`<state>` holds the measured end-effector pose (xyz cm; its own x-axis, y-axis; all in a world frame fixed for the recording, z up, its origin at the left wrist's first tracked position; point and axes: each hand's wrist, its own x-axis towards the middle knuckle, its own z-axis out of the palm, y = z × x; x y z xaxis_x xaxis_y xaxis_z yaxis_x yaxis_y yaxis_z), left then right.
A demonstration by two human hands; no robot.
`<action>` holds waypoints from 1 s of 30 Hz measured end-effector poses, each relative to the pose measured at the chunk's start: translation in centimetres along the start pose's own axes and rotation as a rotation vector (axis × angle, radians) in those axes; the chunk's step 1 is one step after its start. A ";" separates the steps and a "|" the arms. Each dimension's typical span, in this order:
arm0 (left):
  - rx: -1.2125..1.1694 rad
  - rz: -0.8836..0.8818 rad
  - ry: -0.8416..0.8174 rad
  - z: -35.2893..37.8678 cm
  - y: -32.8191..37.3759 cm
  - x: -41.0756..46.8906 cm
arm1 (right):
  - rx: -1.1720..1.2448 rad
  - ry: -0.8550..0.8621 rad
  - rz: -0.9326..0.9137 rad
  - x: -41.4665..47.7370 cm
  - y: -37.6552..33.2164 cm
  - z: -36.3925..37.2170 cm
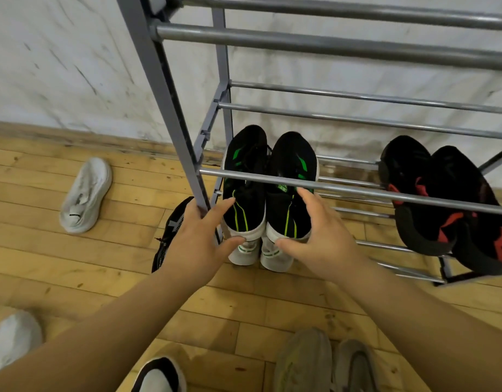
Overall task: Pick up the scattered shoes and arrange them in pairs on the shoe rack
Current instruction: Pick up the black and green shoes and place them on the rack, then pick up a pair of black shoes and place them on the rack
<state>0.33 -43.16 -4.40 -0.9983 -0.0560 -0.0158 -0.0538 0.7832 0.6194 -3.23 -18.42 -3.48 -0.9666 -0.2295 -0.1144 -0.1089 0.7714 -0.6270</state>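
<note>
Sneakers: black-and-green sneakers [245, 162] side by side on low tier of shoe rack [357, 191], toes far, heels near.
Hands: left hand [197, 239] and right hand [326, 236] spread, one thumb touching each heel, clamping nothing.
Axis: near-to-far, one hand behind each heel.

A single wide-angle head-worn view looks forward and steeply down from close above the shoe rack [343, 190] and wooden floor [116, 278], both forearms reaching in from the bottom edge
</note>
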 end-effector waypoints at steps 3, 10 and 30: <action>0.015 0.010 0.014 0.2 -0.3 -0.2 | 0.027 -0.054 0.043 -0.3 -0.2 0.7; 0.015 0.041 0.036 -0.7 -2.5 -3.4 | -0.140 0.060 -0.058 -2.7 -0.2 0.8; 0.228 -0.480 -0.236 4.4 -18.6 -3.2 | -0.121 -0.477 0.063 -5.0 0.7 10.3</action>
<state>4.48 -54.83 -19.29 -0.8374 -0.3189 -0.4439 -0.4792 0.8191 0.3155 3.97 -22.88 -11.26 -0.7610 -0.4049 -0.5070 -0.1076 0.8494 -0.5167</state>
